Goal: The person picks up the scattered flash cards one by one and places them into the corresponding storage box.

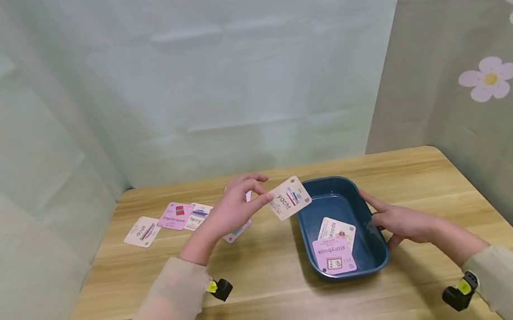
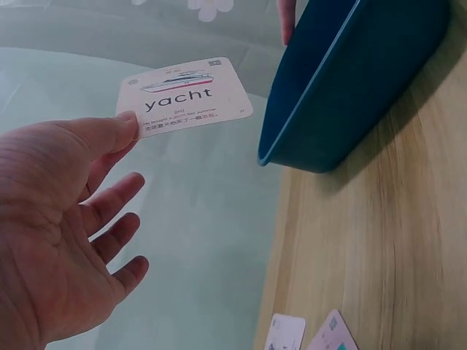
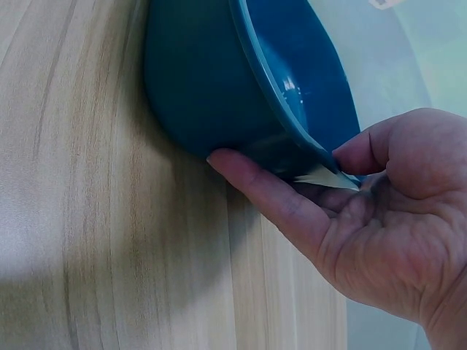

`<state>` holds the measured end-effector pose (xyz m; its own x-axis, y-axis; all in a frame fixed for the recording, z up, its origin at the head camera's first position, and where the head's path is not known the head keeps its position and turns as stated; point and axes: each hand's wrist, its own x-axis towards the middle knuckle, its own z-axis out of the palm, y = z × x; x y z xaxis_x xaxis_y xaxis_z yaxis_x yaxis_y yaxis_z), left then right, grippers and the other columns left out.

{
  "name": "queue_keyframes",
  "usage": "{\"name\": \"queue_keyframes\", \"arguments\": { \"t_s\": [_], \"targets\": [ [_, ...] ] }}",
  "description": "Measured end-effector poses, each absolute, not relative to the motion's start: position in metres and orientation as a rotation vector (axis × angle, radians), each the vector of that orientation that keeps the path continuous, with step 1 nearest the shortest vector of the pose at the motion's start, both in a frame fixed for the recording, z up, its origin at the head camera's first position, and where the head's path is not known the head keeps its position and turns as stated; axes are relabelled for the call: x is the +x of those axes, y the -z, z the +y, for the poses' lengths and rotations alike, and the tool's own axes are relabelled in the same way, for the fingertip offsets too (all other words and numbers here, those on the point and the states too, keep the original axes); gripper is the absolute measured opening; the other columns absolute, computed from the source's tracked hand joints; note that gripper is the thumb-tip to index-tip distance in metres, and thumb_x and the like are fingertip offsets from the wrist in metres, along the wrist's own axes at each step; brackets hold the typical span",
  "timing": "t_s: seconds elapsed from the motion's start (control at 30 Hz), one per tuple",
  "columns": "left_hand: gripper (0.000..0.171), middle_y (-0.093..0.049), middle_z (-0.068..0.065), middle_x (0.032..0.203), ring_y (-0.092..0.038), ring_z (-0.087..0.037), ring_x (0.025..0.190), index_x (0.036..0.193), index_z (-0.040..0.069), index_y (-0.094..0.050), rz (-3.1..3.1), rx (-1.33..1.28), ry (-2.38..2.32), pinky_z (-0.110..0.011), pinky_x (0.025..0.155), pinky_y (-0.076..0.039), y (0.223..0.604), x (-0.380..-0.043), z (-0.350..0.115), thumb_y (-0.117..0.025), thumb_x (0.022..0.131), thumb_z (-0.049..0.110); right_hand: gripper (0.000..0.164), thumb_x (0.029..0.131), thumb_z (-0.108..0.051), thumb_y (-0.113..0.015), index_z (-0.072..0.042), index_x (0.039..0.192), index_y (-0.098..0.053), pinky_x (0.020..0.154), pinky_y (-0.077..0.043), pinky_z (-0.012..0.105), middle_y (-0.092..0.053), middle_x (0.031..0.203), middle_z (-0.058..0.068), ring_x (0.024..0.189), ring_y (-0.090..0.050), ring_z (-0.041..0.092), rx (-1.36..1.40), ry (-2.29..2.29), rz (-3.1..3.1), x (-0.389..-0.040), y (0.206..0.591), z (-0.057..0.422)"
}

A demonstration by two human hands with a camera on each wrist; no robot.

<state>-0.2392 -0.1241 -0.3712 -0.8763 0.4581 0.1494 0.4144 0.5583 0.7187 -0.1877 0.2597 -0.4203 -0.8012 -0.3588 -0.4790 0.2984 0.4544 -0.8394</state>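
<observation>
In the head view my left hand [image 1: 230, 209] pinches one corner of a "yacht" flashcard [image 1: 289, 198] between thumb and forefinger, beside the left rim of a dark blue plastic bin [image 1: 329, 201]. The left wrist view shows the yacht picture and the other three fingers [image 2: 113, 237] spread loosely. My right hand [image 1: 406, 221] grips the bin's right side; in the right wrist view the thumb is at the rim [image 3: 266, 80] and a finger lies along the outer wall. Inside the bin lie a pink "storybook" flashcard [image 1: 334, 254] and a white one [image 1: 341, 228], partly covered by it.
On the wooden table [image 1: 272, 316], left of the bin, lie a "ship" flashcard [image 1: 142, 232], an "English book" flashcard [image 1: 176, 216] and a "ferry" flashcard [image 1: 198, 214]. A pink flashcard [image 1: 236, 233] is partly hidden by my left hand. Hanging cloth [image 1: 232, 73] stands behind the table.
</observation>
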Motion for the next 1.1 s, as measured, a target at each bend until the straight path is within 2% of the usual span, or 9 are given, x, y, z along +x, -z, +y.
{"name": "queue_keyframes", "arguments": {
  "t_s": [0.23, 0.4, 0.6, 0.77, 1.1],
  "targets": [
    [0.020, -0.055, 0.005, 0.145, -0.033, -0.028, 0.142, 0.090, 0.020, -0.069, 2.708, 0.815, -1.249, -0.053, 0.112, -0.033, 0.370, -0.243, -0.112, -0.068, 0.100, 0.037, 0.084, 0.101, -0.006, -0.043, -0.031, 0.164, 0.007, 0.077, -0.060, 0.051, -0.008, 0.164, 0.035, 0.139, -0.038, 0.053, -0.051, 1.377, 2.089, -0.188, 0.420, 0.259],
    [0.020, -0.054, 0.002, 0.146, -0.031, -0.030, 0.142, 0.093, 0.016, -0.070, 2.684, 0.836, -1.242, -0.052, 0.111, -0.032, 0.369, -0.246, -0.103, -0.066, 0.101, 0.034, 0.084, 0.102, -0.006, -0.042, -0.032, 0.164, 0.008, 0.078, -0.059, 0.053, -0.004, 0.164, 0.034, 0.140, -0.035, 0.055, -0.047, 1.380, 2.083, -0.188, 0.421, 0.259],
    [0.017, -0.053, 0.002, 0.148, -0.031, -0.029, 0.142, 0.094, 0.020, -0.070, 2.678, 0.817, -1.228, -0.051, 0.110, -0.034, 0.371, -0.249, -0.094, -0.065, 0.102, 0.034, 0.084, 0.101, -0.006, -0.041, -0.031, 0.164, 0.008, 0.078, -0.060, 0.052, -0.001, 0.165, 0.032, 0.141, -0.033, 0.055, -0.050, 1.371, 2.091, -0.188, 0.420, 0.259],
    [0.017, -0.054, 0.000, 0.147, -0.032, -0.030, 0.142, 0.095, 0.021, -0.071, 2.695, 0.822, -1.199, -0.051, 0.113, -0.031, 0.372, -0.251, -0.083, -0.064, 0.102, 0.033, 0.085, 0.101, -0.005, -0.042, -0.029, 0.164, 0.009, 0.075, -0.060, 0.049, 0.002, 0.166, 0.030, 0.142, -0.033, 0.054, -0.050, 1.367, 2.091, -0.188, 0.420, 0.259],
    [0.021, -0.054, 0.000, 0.148, -0.034, -0.031, 0.143, 0.103, 0.022, -0.076, 2.799, 0.808, -1.065, -0.051, 0.116, -0.030, 0.376, -0.255, -0.061, -0.061, 0.103, 0.036, 0.084, 0.101, -0.006, -0.042, -0.029, 0.164, 0.008, 0.075, -0.060, 0.050, -0.003, 0.165, 0.032, 0.140, -0.037, 0.052, -0.048, 1.355, 2.101, -0.188, 0.420, 0.259]
  ]
}}
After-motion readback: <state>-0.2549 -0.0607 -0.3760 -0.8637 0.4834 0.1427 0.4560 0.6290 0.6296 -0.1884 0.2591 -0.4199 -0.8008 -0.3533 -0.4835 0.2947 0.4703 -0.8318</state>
